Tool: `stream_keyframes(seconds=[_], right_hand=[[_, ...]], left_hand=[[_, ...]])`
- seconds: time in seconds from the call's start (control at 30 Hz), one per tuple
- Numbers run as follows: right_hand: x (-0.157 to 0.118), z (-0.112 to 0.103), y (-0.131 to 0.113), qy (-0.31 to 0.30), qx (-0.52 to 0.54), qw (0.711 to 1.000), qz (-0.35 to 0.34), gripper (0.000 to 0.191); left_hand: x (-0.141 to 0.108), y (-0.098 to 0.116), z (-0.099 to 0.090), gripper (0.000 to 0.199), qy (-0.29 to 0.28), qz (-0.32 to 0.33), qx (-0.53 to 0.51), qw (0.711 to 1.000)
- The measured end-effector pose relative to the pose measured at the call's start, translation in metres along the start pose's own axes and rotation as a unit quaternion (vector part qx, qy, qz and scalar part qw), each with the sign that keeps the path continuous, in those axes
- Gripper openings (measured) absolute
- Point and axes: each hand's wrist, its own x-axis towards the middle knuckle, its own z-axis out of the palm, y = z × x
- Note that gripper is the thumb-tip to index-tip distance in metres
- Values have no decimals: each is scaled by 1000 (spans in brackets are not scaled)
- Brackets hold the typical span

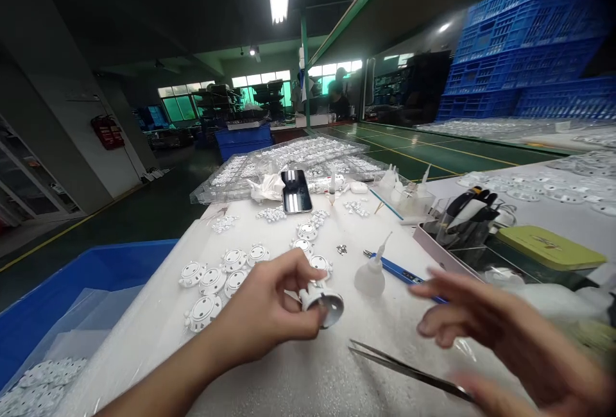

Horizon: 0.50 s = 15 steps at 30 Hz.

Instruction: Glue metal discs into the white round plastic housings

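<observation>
- Workpiece: white hollow part [335, 308], located above the near middle of the worktable [289, 391], open face turned right.
- Left hand [269, 305]: grasps the part between thumb and fingers at its left side. The hold appears chosen to leave the open face unobstructed.
- Right hand [510, 333]: motion-blurred, fingers parted, nothing clasped between them. From where I stand, thumb contact with the tweezers [409, 371] cannot be determined.
- Tweezers: tips point left toward the part; rear end beside the right hand, presumably for quick access.
- Similar white parts [204, 312]: grouped left of and beyond the left hand, likely for easy reach.
- Dropper bottle [370, 280]: upright, nozzle uppermost, probably to prevent leakage. Blue tool [399, 270] lies just beside it, right.
- Markings: yellow-green lid [568, 251] bears dark script, illegible. Blue tool carries dark marks, also illegible. No brand can be read.
</observation>
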Motion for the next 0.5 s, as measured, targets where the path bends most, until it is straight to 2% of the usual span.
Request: stream_keyframes(seconds=[0.07, 0.13, 0.23, 0.3, 0.37, 0.5], right_hand=[[15, -2, 2, 35, -70, 997, -2, 71], [30, 7, 0, 48, -200, 979, 2, 64], [45, 29, -5, -49, -280, 958, -21, 40], [50, 41, -10, -129, -288, 949, -26, 22], [53, 45, -16, -172, -280, 944, -11, 14], [75, 37, -44, -174, -210, 962, 9, 20]], left_hand=[[1, 3, -5, 29, 21, 5, -47, 999], [3, 6, -9, 33, 44, -6, -105, 993], [7, 9, -11, 32, 70, -42, -178, 981], [10, 9, -11, 29, 78, -55, -213, 972], [12, 7, -14, 27, 77, -60, -239, 966], [14, 6, -27, 28, 84, -58, -270, 957]])
